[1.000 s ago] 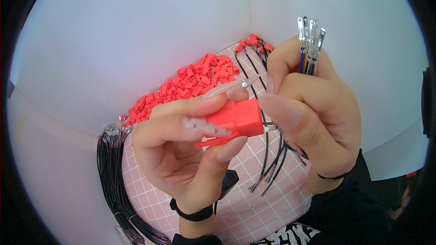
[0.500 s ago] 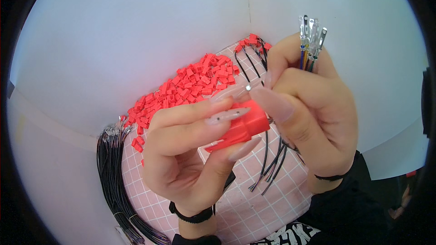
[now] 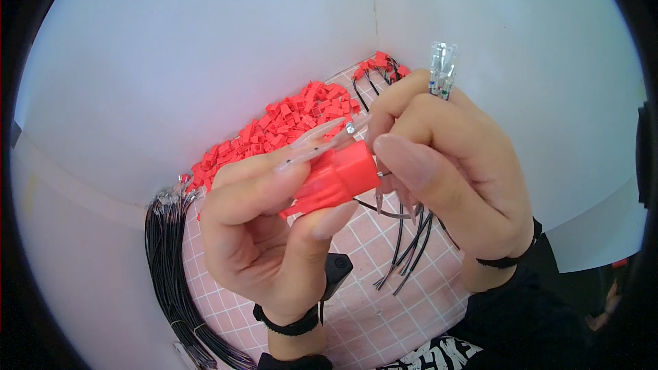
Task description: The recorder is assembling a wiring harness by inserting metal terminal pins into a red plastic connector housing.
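My left hand (image 3: 264,216) grips a red plastic connector housing (image 3: 351,168) between its fingers and thumb, tilted up to the right. My right hand (image 3: 469,164) is closed beside the housing's right end, its thumb and index finger pinched together. Several crimped wire terminals (image 3: 443,68) in clear sleeves stick up from behind the right fingers, with thin coloured wires below them. A small metal terminal tip (image 3: 351,128) shows above the housing, by the left fingernails. At the housing's right face a thin wire (image 3: 382,175) shows, and the right thumb partly hides it.
Behind my hands lies a heap of red housings (image 3: 312,106) on a pink gridded mat (image 3: 370,308). A thick bundle of black wires (image 3: 161,260) curves along the left. Wired housings (image 3: 381,62) lie at the back corner. A black box (image 3: 337,270) sits by my left wrist.
My left hand has shifted left with the housing. My right hand has moved slightly left too, and its terminals now stand farther left and lower. More of the black box shows.
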`<state>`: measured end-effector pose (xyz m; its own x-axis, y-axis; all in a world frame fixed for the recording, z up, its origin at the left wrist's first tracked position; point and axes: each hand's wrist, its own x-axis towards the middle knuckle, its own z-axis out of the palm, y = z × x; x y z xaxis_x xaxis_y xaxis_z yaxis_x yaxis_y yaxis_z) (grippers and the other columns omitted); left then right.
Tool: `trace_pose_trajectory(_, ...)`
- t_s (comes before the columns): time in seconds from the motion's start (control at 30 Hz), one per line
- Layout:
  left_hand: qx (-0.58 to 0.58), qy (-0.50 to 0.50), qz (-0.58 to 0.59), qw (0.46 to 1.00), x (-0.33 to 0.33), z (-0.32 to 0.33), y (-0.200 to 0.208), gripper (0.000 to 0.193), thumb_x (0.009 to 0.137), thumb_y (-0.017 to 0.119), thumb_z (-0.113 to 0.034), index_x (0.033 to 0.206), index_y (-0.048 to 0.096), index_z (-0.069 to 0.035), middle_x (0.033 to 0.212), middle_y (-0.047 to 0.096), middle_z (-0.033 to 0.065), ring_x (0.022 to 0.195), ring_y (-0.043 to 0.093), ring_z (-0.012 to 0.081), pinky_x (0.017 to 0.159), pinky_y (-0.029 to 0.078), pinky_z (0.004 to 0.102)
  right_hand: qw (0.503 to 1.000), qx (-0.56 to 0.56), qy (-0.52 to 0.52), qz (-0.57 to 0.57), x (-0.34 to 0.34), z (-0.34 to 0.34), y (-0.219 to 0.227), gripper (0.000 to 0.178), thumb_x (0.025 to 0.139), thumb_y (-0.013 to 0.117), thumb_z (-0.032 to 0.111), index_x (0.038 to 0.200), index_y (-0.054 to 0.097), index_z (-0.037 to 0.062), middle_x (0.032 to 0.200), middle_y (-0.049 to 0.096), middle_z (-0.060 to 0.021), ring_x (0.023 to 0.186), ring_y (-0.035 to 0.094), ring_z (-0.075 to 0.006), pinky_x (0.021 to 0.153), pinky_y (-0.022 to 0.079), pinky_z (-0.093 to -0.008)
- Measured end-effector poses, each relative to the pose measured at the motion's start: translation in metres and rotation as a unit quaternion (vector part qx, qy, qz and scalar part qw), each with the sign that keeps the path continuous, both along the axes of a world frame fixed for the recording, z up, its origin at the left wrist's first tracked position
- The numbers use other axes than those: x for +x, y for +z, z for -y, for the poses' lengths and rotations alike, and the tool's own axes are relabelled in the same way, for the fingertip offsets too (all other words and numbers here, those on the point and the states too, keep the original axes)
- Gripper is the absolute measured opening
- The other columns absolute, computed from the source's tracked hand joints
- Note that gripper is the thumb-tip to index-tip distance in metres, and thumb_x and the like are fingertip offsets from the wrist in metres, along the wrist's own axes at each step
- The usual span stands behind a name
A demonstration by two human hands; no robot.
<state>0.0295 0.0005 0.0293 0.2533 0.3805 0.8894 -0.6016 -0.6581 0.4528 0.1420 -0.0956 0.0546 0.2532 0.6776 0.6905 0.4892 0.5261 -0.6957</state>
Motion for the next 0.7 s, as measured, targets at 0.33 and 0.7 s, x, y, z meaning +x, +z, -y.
trace_pose_trajectory(0.33, 0.007, 0.036, -0.032, 0.999, -0.003, 0.001, 0.001, 0.034, 0.075, 0.062, -0.021, 0.096, 0.049, 0.002, 0.092, 0.054, 0.0170, 0.091, 0.054, 0.0310, 0.082, 0.043, 0.0397, 0.993, 0.029, -0.048, 0.107, 0.005, 0.000, 0.005, 0.018, 0.077, 0.052, 0.015, 0.070, 0.053, -0.0015, 0.078, 0.038, -0.0086, 0.065, 0.035, -0.0134, 0.061, 0.028, -0.0238)
trace_pose_trajectory(0.7, -0.051, 0.023, 0.031, 0.998, -0.002, -0.004, 0.000, 0.027, 0.069, 0.063, -0.001, 0.093, 0.052, 0.004, 0.090, 0.054, 0.0163, 0.082, 0.057, 0.0259, 0.077, 0.047, 0.0367, 0.995, 0.089, 0.008, -0.040, -0.006, -0.009, 0.001, 0.022, 0.084, 0.044, 0.012, 0.100, 0.041, -0.0026, 0.075, 0.049, -0.0115, 0.060, 0.047, -0.0133, 0.059, 0.038, -0.0221)
